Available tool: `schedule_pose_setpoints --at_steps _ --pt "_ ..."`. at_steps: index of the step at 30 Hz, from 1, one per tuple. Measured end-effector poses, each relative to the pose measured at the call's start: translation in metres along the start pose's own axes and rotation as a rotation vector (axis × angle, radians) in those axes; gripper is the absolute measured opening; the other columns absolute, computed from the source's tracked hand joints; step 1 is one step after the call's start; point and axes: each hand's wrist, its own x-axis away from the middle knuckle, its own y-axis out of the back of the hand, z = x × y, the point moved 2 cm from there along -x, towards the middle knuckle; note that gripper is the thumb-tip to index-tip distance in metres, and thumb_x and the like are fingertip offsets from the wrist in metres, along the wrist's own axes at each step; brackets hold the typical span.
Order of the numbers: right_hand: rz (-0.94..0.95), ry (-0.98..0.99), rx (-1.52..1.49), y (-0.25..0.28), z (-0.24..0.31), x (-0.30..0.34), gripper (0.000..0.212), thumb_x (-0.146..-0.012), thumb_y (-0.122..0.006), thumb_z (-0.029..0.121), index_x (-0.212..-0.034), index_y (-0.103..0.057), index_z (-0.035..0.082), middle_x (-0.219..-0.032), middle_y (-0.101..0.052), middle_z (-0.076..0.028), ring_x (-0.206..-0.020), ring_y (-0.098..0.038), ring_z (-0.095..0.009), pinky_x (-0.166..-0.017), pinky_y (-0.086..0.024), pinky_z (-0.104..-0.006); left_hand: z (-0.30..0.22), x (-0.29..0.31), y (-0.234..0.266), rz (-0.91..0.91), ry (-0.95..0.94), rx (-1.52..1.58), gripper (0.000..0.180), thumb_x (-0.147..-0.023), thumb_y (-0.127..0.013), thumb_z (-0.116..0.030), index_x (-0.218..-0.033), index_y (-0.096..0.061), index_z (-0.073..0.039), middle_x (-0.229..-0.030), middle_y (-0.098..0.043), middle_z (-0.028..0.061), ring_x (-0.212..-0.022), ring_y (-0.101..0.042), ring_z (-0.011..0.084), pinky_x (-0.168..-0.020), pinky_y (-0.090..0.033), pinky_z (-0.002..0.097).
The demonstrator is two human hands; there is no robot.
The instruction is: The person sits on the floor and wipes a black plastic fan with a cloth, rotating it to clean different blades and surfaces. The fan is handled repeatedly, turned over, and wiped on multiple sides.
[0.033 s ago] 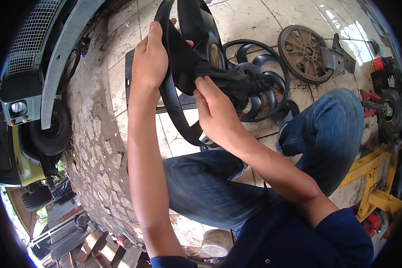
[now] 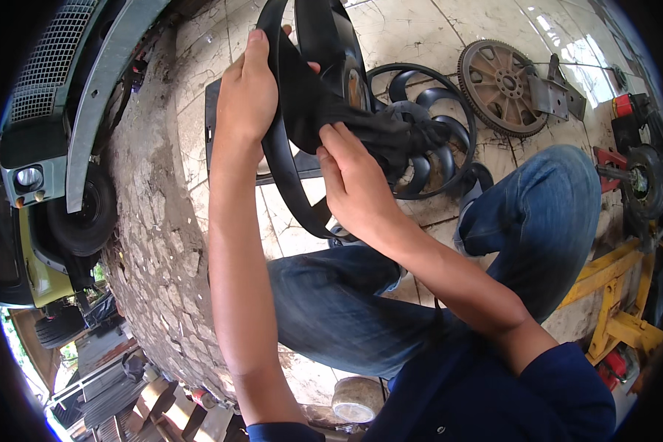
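Observation:
A black plastic cooling fan [image 2: 271,140] with a ring around its blades is held tilted up on its edge above the tiled floor. My left hand [image 2: 247,96] grips the ring at its left side, thumb up along the outside and fingertips showing past the inner edge. My right hand [image 2: 357,183] has its fingers closed on a dark cloth [image 2: 365,132], pressed against the inside of the fan by a blade. The cloth's loose end hangs to the right, over part of a second black ringed fan [image 2: 472,140] on the floor.
A rusty toothed flywheel [image 2: 493,92] and a metal bracket [image 2: 551,97] lie beyond the second fan. A yellow metal frame [image 2: 610,283] stands at the right. At the left are a vehicle front with a headlamp [image 2: 29,177] and a tyre [image 2: 88,210]. My bent knees flank the work.

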Motion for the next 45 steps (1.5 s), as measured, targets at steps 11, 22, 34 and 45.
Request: schedule_pose_setpoints --at_steps 11,22,34,45 --pt "-0.108 -0.017 0.098 -0.002 -0.030 -0.023 0.025 -0.091 -0.054 0.001 -0.114 -0.055 -0.006 -0.105 -0.055 -0.022 -0.102 -0.055 -0.039 -0.089 -0.042 -0.0485 -0.003 -0.004 -0.003 -0.006 0.004 0.050 0.058 -0.107 -0.026 -0.044 -0.138 -0.052 -0.002 -0.099 -0.072 0.0184 -0.091 -0.070 0.0216 -0.084 -0.057 0.0326" --pt "-0.098 0.043 0.021 -0.004 -0.026 0.002 0.023 -0.088 -0.057 -0.002 -0.111 -0.058 -0.004 -0.108 -0.057 -0.020 -0.096 -0.059 -0.041 -0.083 -0.047 -0.0474 -0.001 -0.008 -0.002 -0.026 0.030 0.111 0.056 -0.107 -0.027 -0.043 -0.140 -0.051 -0.006 -0.097 -0.073 0.0180 -0.092 -0.070 0.0204 -0.081 -0.057 0.0318" --pt "0.044 0.017 -0.080 0.007 0.013 0.006 0.035 -0.085 -0.055 -0.007 -0.121 -0.054 -0.007 -0.120 -0.049 -0.026 -0.107 -0.056 -0.044 -0.092 -0.047 -0.0478 -0.007 -0.009 -0.008 -0.075 0.047 0.045 0.053 -0.107 -0.027 -0.040 -0.140 -0.051 -0.006 -0.096 -0.073 0.0188 -0.090 -0.071 0.0215 -0.083 -0.057 0.0319" --pt "0.054 -0.023 -0.078 0.005 0.015 0.000 0.032 -0.088 -0.054 -0.003 -0.121 -0.056 -0.006 -0.114 -0.051 -0.027 -0.106 -0.055 -0.044 -0.092 -0.046 -0.0465 -0.003 -0.002 -0.006 -0.132 0.053 0.041 0.055 -0.107 -0.023 -0.039 -0.140 -0.049 -0.004 -0.098 -0.073 0.0190 -0.093 -0.070 0.0226 -0.085 -0.055 0.0335"
